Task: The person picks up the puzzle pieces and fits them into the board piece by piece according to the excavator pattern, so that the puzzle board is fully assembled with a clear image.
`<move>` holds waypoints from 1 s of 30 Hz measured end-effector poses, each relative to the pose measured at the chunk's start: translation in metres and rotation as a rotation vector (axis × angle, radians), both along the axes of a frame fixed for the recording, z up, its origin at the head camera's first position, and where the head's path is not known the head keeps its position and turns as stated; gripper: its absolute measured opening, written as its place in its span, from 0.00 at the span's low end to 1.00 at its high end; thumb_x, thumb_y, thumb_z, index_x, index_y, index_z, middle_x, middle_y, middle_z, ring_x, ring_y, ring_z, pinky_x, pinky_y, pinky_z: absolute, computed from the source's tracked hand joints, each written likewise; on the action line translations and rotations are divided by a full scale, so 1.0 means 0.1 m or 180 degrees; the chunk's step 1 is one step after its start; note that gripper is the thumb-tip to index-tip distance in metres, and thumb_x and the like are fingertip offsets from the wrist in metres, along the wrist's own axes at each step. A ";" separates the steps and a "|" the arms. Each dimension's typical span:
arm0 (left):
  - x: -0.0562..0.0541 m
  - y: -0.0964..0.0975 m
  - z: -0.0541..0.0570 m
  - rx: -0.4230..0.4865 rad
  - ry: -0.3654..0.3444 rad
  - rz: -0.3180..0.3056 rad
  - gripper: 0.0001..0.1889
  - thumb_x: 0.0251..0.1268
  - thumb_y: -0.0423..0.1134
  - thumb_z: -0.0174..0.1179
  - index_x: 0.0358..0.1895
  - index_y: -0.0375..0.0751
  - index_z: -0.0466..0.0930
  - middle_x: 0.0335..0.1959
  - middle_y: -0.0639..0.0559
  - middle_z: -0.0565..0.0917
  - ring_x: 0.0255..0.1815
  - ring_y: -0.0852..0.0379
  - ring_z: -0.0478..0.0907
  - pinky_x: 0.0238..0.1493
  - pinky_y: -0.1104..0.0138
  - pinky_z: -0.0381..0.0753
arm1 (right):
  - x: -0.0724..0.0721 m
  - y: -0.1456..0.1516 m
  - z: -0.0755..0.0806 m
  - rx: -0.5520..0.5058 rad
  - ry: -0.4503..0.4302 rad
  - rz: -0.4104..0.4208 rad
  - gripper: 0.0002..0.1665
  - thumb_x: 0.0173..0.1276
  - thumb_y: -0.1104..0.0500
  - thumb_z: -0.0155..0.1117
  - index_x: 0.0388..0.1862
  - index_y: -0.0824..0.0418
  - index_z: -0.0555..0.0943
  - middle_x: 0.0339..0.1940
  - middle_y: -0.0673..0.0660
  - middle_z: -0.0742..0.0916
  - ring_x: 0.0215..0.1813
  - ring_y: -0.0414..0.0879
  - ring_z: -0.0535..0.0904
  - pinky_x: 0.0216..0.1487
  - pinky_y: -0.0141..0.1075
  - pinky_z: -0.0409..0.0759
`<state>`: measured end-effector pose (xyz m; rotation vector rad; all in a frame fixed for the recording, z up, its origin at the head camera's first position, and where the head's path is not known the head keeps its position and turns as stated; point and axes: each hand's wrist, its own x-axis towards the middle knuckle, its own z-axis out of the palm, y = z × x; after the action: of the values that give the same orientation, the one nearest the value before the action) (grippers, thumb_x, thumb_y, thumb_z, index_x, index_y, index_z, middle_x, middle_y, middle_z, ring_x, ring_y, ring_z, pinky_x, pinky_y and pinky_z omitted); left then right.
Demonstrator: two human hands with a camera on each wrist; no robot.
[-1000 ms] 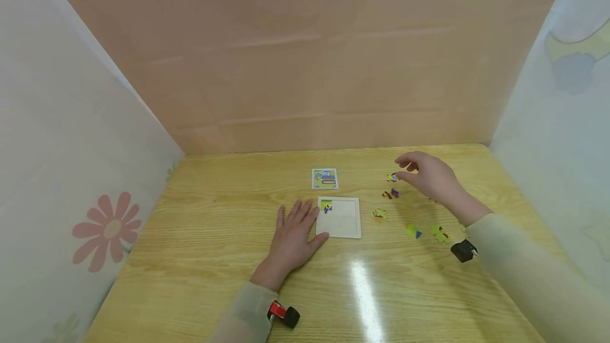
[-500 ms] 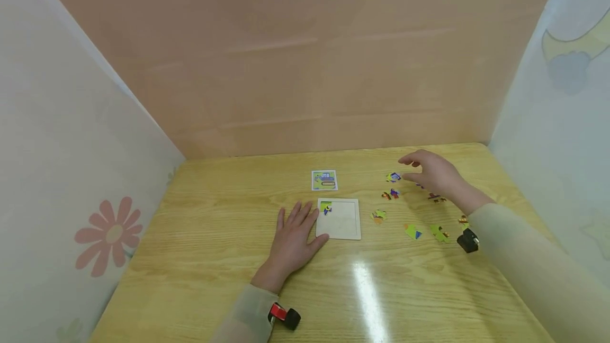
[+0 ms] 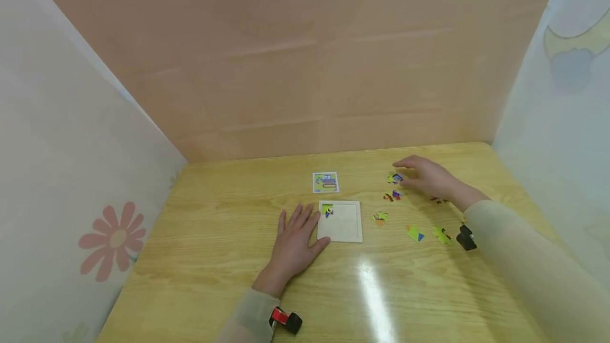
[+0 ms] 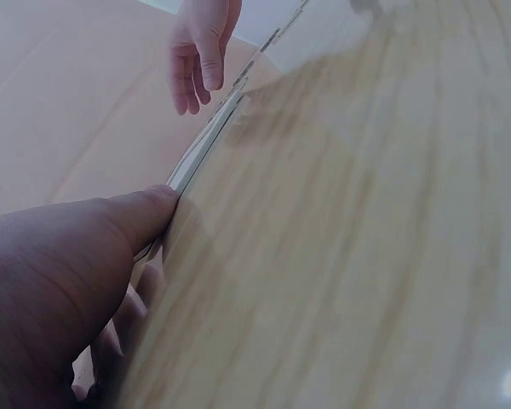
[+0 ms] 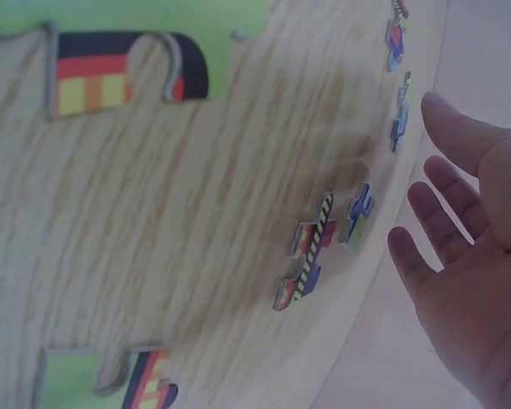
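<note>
In the head view, my left hand (image 3: pixel 296 245) lies with fingers spread at the left side of a white puzzle tray (image 3: pixel 353 224), touching its edge. One green jigsaw piece (image 3: pixel 327 210) sits in the tray's upper left corner. My right hand (image 3: pixel 431 179) hovers over the table's right side, thumb and fingers apart, nothing between them. Its thumb tip is nearest a yellow-and-blue jigsaw piece (image 3: pixel 395 178); contact cannot be told. In the right wrist view, the thumb and fingers of my right hand (image 5: pixel 477 221) are loosely bent, with a striped piece (image 5: pixel 311 256) beyond them.
A small picture card (image 3: pixel 326 182) lies behind the tray. Several other pieces lie scattered to the tray's right, including a green-orange one (image 3: pixel 379 218), a green-blue one (image 3: pixel 415 233) and a larger green one (image 3: pixel 441 235). Walls enclose the table (image 3: pixel 214 237) at the back and sides.
My right hand drew back slightly to the right, then came left and a little lower towards the yellow-and-blue piece. My left hand and the tray have stayed put.
</note>
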<state>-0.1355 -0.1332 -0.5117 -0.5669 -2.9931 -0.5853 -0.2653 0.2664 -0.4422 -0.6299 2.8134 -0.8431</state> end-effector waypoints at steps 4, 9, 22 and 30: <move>0.03 -0.02 -0.01 0.0026 0.0016 -0.0017 0.39 0.81 0.64 0.62 0.84 0.45 0.73 0.87 0.46 0.66 0.90 0.40 0.54 0.87 0.35 0.39 | -0.01 -0.02 -0.04 0.0081 -0.0016 -0.0007 0.36 0.81 0.59 0.73 0.81 0.67 0.74 0.80 0.74 0.74 0.80 0.76 0.66 0.79 0.73 0.63; 0.06 -0.04 0.00 -0.0022 0.0003 0.0008 0.39 0.81 0.64 0.62 0.84 0.46 0.72 0.88 0.47 0.65 0.91 0.42 0.52 0.88 0.36 0.37 | -0.02 -0.02 -0.08 0.0157 0.0030 0.0026 0.36 0.80 0.58 0.74 0.81 0.69 0.74 0.78 0.75 0.75 0.79 0.76 0.68 0.78 0.73 0.64; 0.12 -0.08 -0.02 -0.0056 0.0006 0.0027 0.38 0.81 0.64 0.62 0.84 0.47 0.73 0.88 0.48 0.65 0.91 0.43 0.53 0.88 0.37 0.37 | 0.03 -0.07 -0.20 0.0195 0.0242 0.0190 0.31 0.79 0.60 0.74 0.77 0.68 0.79 0.71 0.72 0.81 0.72 0.73 0.75 0.72 0.72 0.73; 0.17 -0.08 -0.01 -0.0056 -0.0011 0.0027 0.38 0.81 0.63 0.63 0.84 0.46 0.73 0.87 0.47 0.66 0.90 0.42 0.53 0.88 0.37 0.38 | 0.05 -0.09 -0.27 0.0211 0.0255 0.0152 0.26 0.81 0.57 0.73 0.73 0.63 0.84 0.67 0.68 0.82 0.69 0.71 0.75 0.69 0.72 0.73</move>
<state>-0.1185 -0.1413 -0.5125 -0.5544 -3.0053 -0.5605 -0.2598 0.2579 -0.4689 -0.7332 2.8712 -0.7289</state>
